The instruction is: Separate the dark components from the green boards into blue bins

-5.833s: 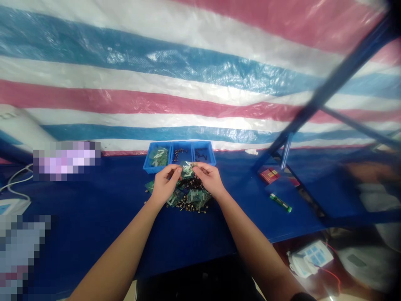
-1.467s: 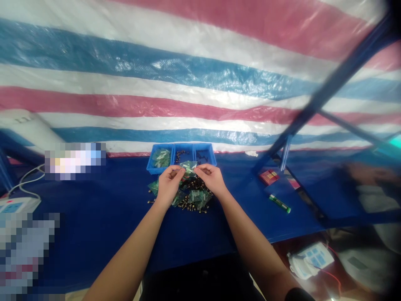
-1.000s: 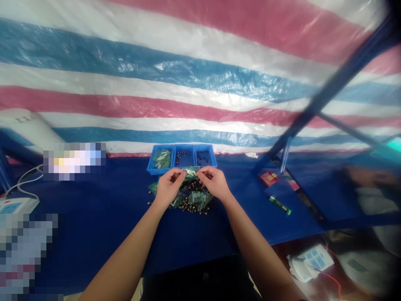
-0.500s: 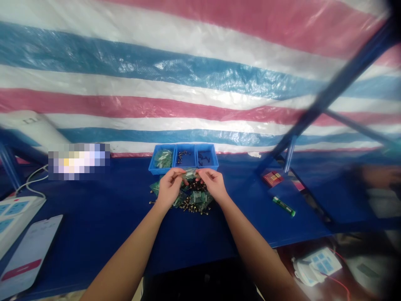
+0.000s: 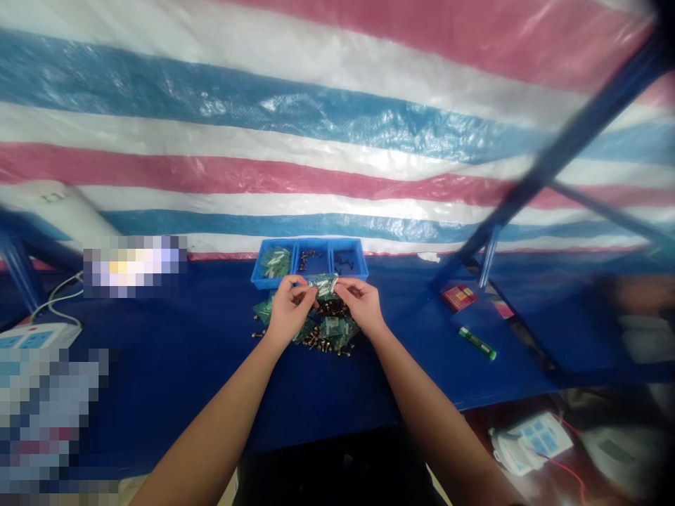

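Observation:
Between both hands is a small clear plastic bag (image 5: pixel 323 284) with shiny pieces inside. My left hand (image 5: pixel 289 306) pinches its left side and my right hand (image 5: pixel 363 303) pinches its right side. Below them on the blue table lies a pile of small screws (image 5: pixel 323 341), mixed with green-tinted plastic bags (image 5: pixel 337 327). Right behind the hands stands a blue bin with three compartments (image 5: pixel 312 284). Its left compartment holds more small bags (image 5: pixel 276 261), the middle one some brass-coloured screws (image 5: pixel 308 260), and the right one dark screws (image 5: pixel 344 263).
To the right lie a red box (image 5: pixel 458 297) and a green tube (image 5: pixel 477 344). A blue metal frame bar (image 5: pixel 527 186) slants across the right side. A white power strip (image 5: pixel 39 337) with a cable is at the left. Striped sheeting (image 5: pixel 295 161) hangs behind the table (image 5: pixel 200 351).
The small bag has turned and shows more of its shiny contents. Both hands have stayed near the same place, with the fingers shifted on the bag's edges.

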Demonstrator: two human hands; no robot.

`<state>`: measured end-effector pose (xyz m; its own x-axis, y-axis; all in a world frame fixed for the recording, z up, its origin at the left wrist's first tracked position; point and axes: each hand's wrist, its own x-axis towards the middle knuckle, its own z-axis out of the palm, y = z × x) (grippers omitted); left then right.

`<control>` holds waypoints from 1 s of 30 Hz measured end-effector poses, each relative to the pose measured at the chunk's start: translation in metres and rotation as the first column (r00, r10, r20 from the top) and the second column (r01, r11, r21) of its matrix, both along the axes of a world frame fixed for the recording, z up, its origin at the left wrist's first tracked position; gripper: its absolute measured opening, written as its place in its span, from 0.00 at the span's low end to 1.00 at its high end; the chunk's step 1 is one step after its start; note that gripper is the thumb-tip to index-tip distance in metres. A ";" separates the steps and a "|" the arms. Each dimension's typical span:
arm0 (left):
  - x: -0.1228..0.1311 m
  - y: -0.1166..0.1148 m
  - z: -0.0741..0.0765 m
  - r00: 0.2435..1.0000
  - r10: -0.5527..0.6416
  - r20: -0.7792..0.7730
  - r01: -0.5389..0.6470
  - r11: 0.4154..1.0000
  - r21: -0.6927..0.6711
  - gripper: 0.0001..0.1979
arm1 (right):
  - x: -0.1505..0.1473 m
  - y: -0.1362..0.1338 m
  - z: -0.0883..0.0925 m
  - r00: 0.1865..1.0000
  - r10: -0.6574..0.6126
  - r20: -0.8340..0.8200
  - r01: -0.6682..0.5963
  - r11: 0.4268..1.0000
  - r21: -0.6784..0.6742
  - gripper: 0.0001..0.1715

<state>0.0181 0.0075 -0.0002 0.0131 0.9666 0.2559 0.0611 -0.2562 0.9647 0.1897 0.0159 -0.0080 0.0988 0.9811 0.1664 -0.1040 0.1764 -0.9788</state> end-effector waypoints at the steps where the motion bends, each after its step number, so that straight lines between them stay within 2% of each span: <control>1: 0.000 0.000 0.001 1.000 -0.001 -0.005 0.001 1.000 -0.008 0.18 | 0.000 0.000 0.000 1.000 -0.004 0.009 0.004 1.000 0.016 0.16; 4: 0.000 0.000 0.000 0.999 0.003 -0.047 -0.004 1.000 -0.015 0.20 | 0.001 0.000 -0.001 0.999 -0.018 0.041 0.016 0.998 0.069 0.14; 6: -0.001 0.000 -0.002 0.998 0.023 -0.063 -0.023 1.000 0.009 0.15 | 0.001 0.000 -0.002 0.999 -0.026 0.048 0.022 0.996 0.088 0.12; 9: -0.003 0.002 -0.006 0.987 0.080 -0.141 -0.070 0.995 0.075 0.11 | 0.001 0.000 -0.002 0.999 -0.013 0.039 0.011 0.998 0.066 0.13; 14: -0.005 0.003 -0.008 0.954 0.168 -0.248 -0.120 0.973 0.196 0.10 | 0.000 -0.001 0.000 1.000 0.025 0.003 -0.025 1.000 0.013 0.17; 17: -0.006 0.002 -0.008 0.959 0.136 -0.250 -0.095 0.981 0.169 0.11 | 0.000 -0.002 0.001 1.000 0.023 0.012 -0.023 1.000 0.007 0.19; 23: -0.010 0.002 -0.005 0.968 0.085 -0.236 -0.051 0.988 0.148 0.13 | -0.002 -0.003 -0.002 1.000 0.007 0.029 -0.009 0.998 0.058 0.14; 30: -0.004 0.003 -0.011 0.976 0.119 -0.180 -0.084 0.978 0.190 0.09 | -0.003 -0.003 -0.003 1.000 0.018 -0.009 -0.018 0.999 0.033 0.26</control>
